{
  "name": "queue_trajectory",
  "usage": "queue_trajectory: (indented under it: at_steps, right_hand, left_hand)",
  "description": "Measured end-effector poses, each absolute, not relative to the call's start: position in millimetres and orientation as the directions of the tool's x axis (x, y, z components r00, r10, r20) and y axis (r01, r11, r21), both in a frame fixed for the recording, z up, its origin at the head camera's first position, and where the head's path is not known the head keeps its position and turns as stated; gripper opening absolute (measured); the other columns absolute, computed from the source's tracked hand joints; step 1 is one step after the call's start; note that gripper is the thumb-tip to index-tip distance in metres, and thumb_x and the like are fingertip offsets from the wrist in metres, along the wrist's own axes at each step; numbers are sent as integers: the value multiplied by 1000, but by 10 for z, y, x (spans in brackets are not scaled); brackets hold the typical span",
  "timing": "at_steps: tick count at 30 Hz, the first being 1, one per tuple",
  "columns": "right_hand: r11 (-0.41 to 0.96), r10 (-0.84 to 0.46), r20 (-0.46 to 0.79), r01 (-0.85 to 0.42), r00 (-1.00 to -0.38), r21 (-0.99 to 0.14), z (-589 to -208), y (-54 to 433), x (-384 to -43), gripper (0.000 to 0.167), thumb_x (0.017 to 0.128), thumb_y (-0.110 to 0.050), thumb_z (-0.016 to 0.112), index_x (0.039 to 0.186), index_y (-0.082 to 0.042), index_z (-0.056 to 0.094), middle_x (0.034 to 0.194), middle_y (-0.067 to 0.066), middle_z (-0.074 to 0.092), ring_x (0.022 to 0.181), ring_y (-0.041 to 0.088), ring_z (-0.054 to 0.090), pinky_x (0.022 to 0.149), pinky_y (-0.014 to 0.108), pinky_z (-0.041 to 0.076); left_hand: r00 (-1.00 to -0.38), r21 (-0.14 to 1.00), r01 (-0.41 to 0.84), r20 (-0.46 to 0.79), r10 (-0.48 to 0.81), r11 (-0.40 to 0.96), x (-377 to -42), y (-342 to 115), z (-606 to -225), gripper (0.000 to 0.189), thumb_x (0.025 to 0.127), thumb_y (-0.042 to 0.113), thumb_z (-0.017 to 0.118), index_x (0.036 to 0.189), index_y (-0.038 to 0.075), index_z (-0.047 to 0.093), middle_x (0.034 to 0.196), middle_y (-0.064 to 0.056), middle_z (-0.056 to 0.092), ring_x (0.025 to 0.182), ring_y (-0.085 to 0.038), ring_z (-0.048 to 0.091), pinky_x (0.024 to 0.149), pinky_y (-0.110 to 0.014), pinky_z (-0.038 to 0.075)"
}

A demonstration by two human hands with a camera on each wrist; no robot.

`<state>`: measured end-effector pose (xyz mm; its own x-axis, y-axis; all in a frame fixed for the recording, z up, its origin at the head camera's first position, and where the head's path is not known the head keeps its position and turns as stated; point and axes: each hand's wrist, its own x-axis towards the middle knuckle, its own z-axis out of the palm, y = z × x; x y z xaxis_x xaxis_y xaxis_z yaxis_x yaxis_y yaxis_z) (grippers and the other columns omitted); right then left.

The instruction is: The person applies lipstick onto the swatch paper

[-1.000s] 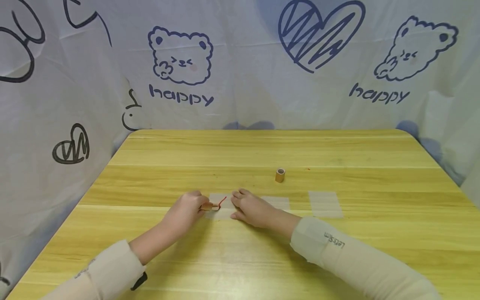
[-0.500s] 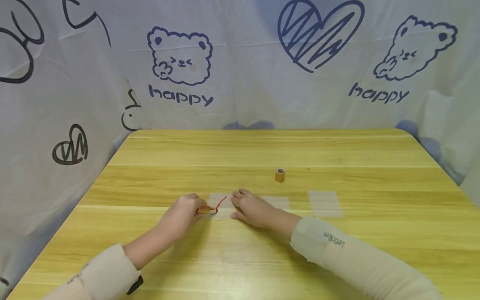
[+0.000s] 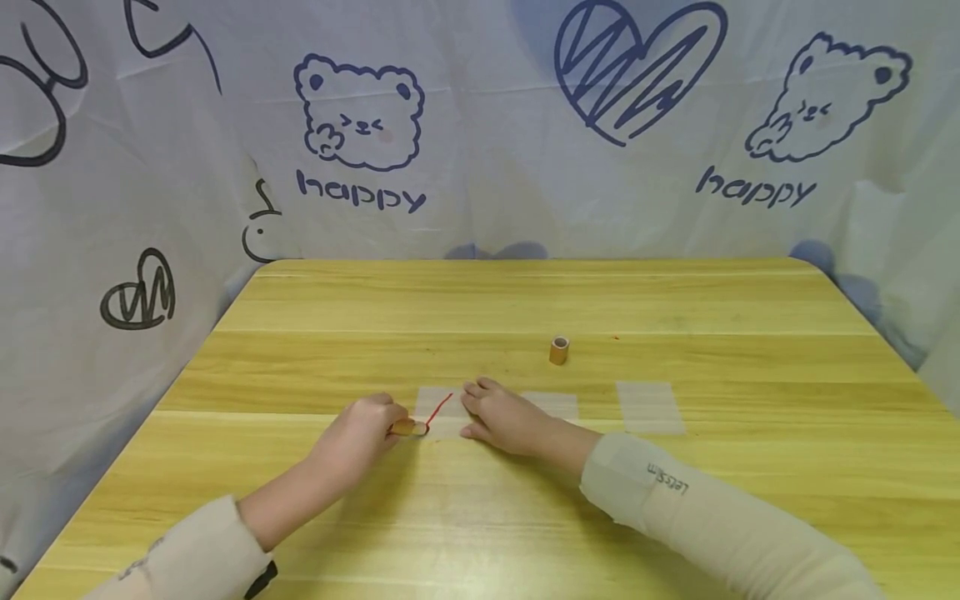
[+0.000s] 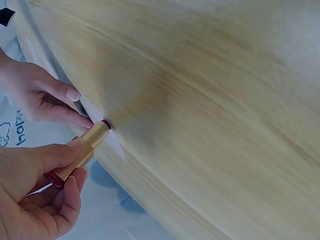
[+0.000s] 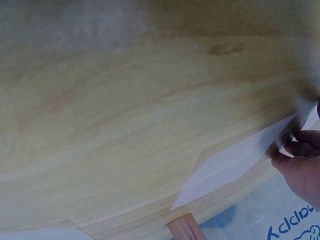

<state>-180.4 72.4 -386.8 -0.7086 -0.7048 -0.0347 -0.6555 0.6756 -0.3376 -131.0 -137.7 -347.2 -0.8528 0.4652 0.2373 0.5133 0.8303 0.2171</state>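
My left hand (image 3: 362,437) pinches a gold lipstick (image 4: 91,142) with a dark red base between thumb and fingers. Its tip touches a thin white sheet (image 3: 452,427) on the table. A slanting red line (image 3: 440,408) runs across that sheet down to the tip. On the sheet's right side rests my right hand (image 3: 504,417), its fingers spread and pressing lightly; they cover part of the paper. Beyond the hands a lipstick cap (image 3: 558,351) stands upright, hollow end up; the right wrist view also catches the cap (image 5: 186,228) at its lower edge.
Two more white sheets lie to the right: a middle one (image 3: 557,406) partly behind my right hand, and another (image 3: 650,408) farther along. A small red speck (image 3: 617,338) marks the wooden table (image 3: 480,525). Cloth with drawings (image 3: 495,192) hangs behind and beside it.
My left hand has drawn the lipstick down and left, and the red line on the sheet has grown longer. The right hand stays in place.
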Motion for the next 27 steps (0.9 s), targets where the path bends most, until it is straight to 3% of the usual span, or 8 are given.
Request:
queue_trajectory:
  at_steps: [14, 27]
  right_hand:
    - [681, -699, -47, -645, -713, -347, -3860, 723, -1801, 49, 95, -26, 52, 130, 8, 47, 140, 26, 40, 132, 43, 34, 108, 46, 34]
    - [684, -695, -31, -647, -718, -337, -3879, 714, -1813, 51, 94, -28, 54, 129, 8, 48, 139, 26, 42, 131, 42, 36, 108, 45, 35]
  left_hand:
    - [-848, 215, 518, 257, 464, 828, -1271, -1360, -3397, 13, 70, -4, 76, 74, 3, 66, 68, -5, 57, 61, -10, 55, 51, -13, 45]
    - [-873, 364, 466, 340, 350, 807, -1288, -1335, -3308, 23, 68, -5, 76, 89, 1, 69, 85, -10, 67, 75, -20, 65, 64, -27, 55]
